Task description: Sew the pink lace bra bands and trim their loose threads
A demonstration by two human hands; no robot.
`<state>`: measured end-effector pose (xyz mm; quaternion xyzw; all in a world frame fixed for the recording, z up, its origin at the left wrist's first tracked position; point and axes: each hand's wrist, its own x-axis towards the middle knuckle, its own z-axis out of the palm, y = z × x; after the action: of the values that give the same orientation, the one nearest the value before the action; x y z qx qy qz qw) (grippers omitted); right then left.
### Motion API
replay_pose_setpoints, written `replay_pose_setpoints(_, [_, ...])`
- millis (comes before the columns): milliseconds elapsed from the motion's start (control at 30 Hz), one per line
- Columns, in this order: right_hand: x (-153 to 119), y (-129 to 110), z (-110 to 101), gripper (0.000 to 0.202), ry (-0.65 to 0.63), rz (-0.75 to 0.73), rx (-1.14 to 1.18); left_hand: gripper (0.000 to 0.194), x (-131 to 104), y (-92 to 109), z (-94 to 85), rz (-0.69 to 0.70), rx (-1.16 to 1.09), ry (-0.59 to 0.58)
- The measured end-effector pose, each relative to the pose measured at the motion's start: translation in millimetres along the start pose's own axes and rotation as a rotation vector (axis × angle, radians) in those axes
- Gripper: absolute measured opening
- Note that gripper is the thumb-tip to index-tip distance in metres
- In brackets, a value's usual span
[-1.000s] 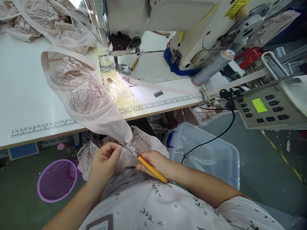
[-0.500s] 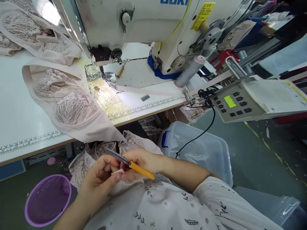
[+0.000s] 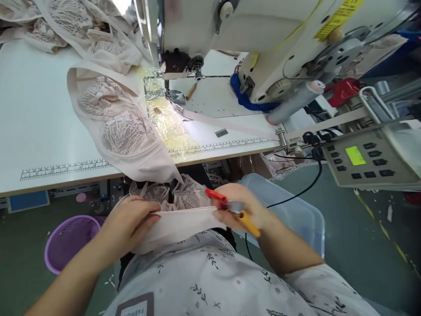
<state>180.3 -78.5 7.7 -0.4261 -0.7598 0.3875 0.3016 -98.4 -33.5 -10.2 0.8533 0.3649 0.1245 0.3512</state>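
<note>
My left hand pinches one end of a pale pink bra band, which is stretched flat across my lap. At its other end, my right hand grips the band and also keeps a pair of scissors in the palm. The scissors show an orange handle and a red one; motion blurs them and their blades are mostly hidden. Lace bra cups bunch up behind the band, below the table edge. Another pale pink lace bra lies on the sewing table, one end hanging over the front edge.
A sewing machine stands on the white table. More bras are piled at the back left. A control box juts out at right. Below are a purple basket and a clear plastic bin.
My hands have moved apart, drawing the band out straight between them. The scissors have gone right with my right hand. The camera view has shifted, so the table appears further right.
</note>
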Motion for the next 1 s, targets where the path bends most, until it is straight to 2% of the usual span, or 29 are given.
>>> replay_pose_setpoints(100, [-17, 5, -23, 0.029, 0.023, 0.069, -0.158, 0.023, -4, -16, -15.4, -0.012, 0.23, -0.104])
replay_pose_setpoints(233, [-32, 12, -33, 0.026, 0.075, 0.095, -0.225, 0.025, -5, -19, -18.5, -0.05, 0.271, -0.146])
replay_pose_setpoints(333, [-39, 17, -34, 0.026, 0.09, 0.147, -0.263, 0.022, -4, -14, -15.5, -0.046, 0.212, -0.111])
replay_pose_setpoints(467, [-41, 20, -38, 0.03, 0.071, 0.294, -0.317, 0.021, 0, -1, -13.5, -0.009, 0.171, -0.097])
replay_pose_setpoints(567, [-35, 19, -38, 0.039, 0.168, 0.365, -0.36, 0.024, 4, 11, -11.9, 0.039, 0.196, -0.106])
replay_pose_setpoints(633, [-25, 15, -31, 0.037, 0.25, 0.326, -0.336, 0.024, 7, 18, -10.0, 0.08, 0.218, -0.114])
replay_pose_setpoints(667, [-19, 12, -25, 0.031, 0.247, 0.283, -0.291, 0.024, 8, 20, -8.8, 0.1, 0.231, -0.119])
replay_pose_setpoints(733, [-4, 5, -8, 0.016, 0.147, 0.171, -0.163, 0.024, 11, 25, -6.2, 0.132, 0.265, -0.138])
replay_pose_setpoints(800, [13, -2, 13, 0.01, -0.025, 0.043, -0.054, 0.023, 14, 28, -3.7, 0.162, 0.303, -0.162])
replay_pose_setpoints(900, [31, -7, 39, 0.006, -0.18, 0.124, -0.067, 0.023, 15, 29, -1.0, 0.199, 0.326, -0.152])
replay_pose_setpoints(1000, [38, -7, 51, 0.012, -0.194, 0.185, -0.044, 0.025, 11, 25, -0.9, 0.196, 0.312, -0.113])
